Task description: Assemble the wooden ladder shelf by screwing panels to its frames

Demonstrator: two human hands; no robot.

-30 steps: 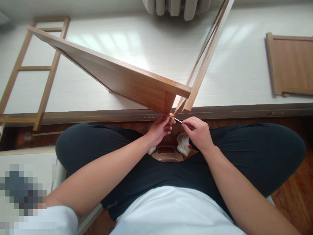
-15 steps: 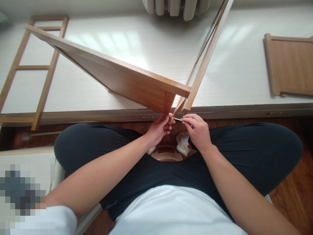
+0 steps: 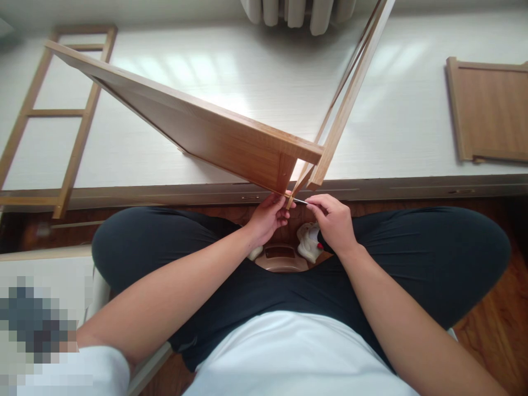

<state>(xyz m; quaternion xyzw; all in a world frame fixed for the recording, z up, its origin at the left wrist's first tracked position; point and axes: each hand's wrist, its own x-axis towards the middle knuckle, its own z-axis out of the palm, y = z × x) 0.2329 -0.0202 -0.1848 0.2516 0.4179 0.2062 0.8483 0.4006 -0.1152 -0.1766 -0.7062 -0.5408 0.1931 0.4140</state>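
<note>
A wooden panel [image 3: 198,121] leans over the white surface, its near corner meeting a narrow wooden frame [image 3: 350,93] that runs up to the right. Under that corner my left hand [image 3: 270,217] is closed around the lower end of the joint, fingers wrapped on the wood. My right hand [image 3: 334,217] pinches a thin metal rod [image 3: 301,201], which looks like a hex key or screwdriver shaft. The rod's tip points left into the frame's end beside my left fingers. Its far end is hidden in my right hand.
A ladder-like wooden frame [image 3: 55,114] lies at the left of the white surface [image 3: 165,159], and a smaller wooden panel [image 3: 490,110] lies at the right. A white radiator [image 3: 295,14] stands at the back. Between my legs is a brownish object [image 3: 282,265] near a white shoe [image 3: 309,242].
My right hand's fingers have shifted slightly and curled in more around the metal rod. The left hand, the panel and the frame stay in place.
</note>
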